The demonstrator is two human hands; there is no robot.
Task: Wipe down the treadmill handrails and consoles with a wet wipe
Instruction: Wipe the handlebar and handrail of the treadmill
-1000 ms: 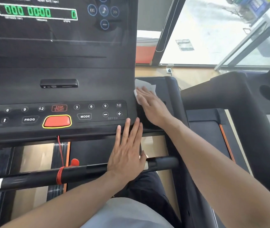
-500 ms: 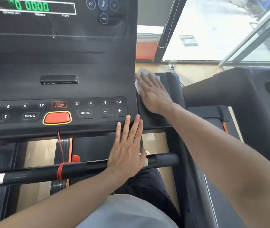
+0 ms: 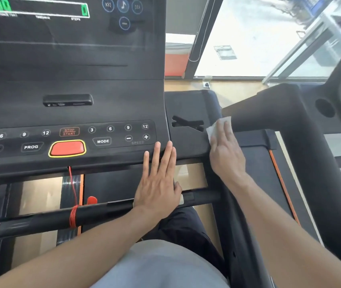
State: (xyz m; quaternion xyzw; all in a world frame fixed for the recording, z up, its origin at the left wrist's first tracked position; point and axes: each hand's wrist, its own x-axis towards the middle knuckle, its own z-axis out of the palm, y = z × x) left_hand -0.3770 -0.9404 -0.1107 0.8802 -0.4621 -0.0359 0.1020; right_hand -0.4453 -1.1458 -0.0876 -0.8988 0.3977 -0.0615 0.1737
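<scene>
Bright daylight pours through the window (image 3: 248,34) beyond the console (image 3: 72,84), whose green digits glow at its top left corner. Two hands in play, one wet wipe (image 3: 217,126). My right hand (image 3: 225,152) lies flat on that white wipe, fingers straight and together, pressing it onto the right edge of the side tray (image 3: 188,142), where the tray meets the right handrail (image 3: 217,204); only the wipe's far end and left corner peek out past my fingertips. My left hand (image 3: 158,179) is spread flat too, gripping nothing: palm on the black crossbar (image 3: 41,217), four fingertips reaching up onto the console's lower edge, just below the plus and minus speed keys. One red safety button (image 3: 67,148) with a yellow rim sits on the button strip, beside the MODE key (image 3: 102,141). One red cord (image 3: 73,217) is wound round the crossbar, left of my wrist. A second treadmill (image 3: 290,113) stands just beside, at the right.
</scene>
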